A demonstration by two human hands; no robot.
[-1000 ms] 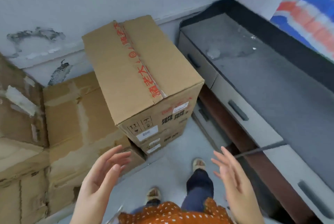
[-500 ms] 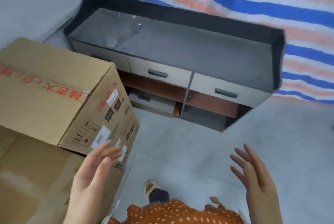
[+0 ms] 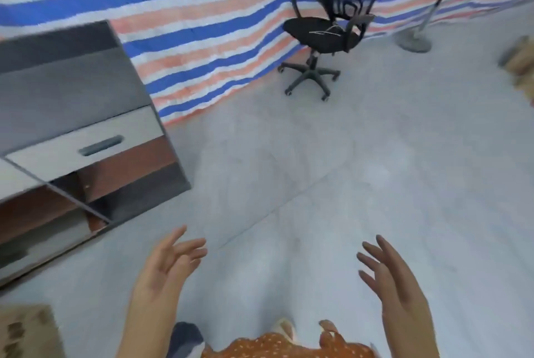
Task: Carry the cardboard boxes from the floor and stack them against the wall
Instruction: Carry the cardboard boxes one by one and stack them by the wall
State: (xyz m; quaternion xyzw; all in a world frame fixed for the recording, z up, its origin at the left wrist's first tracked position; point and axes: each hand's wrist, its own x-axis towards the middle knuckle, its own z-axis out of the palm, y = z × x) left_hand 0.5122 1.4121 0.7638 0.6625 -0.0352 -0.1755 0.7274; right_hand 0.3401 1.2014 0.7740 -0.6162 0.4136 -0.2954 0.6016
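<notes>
floor [image 3: 332,184]: pale grey and bare across the middle of the view, running up to the striped sheet behind the chair
striped sheet [image 3: 187,25]: blue, orange and white plastic sheeting hung as a backdrop, just behind the chair and behind the cabinet
cabinet [image 3: 75,132]: low grey and white unit with a drawer and open brown shelves, well to the left of the chair
chair [image 3: 326,30]: black mesh office chair on castors, standing on the floor against the striped sheet
stand [image 3: 416,39]: round metal base with a thin pole, just right of the chair
cardboard boxes: one brown corner [image 3: 26,331] shows far below and left of the chair, near the cabinet's foot; a blurred brown shape [image 3: 520,62] at the frame edge, right of the chair beyond the stand, may be another, too smeared to be sure
left hand [image 3: 164,271]: raised palm inward, fingers spread apart and relaxed, holding nothing
right hand [image 3: 396,279]: raised opposite it, fingers apart and loose, holding nothing
step in hand: I judge this the walk to fetch another box, both hands free and no box carried
next move: it likely calls for heading to a box still on the floor, bending, and setting one palm on each side before lifting; which box comes next I cannot tell
</notes>
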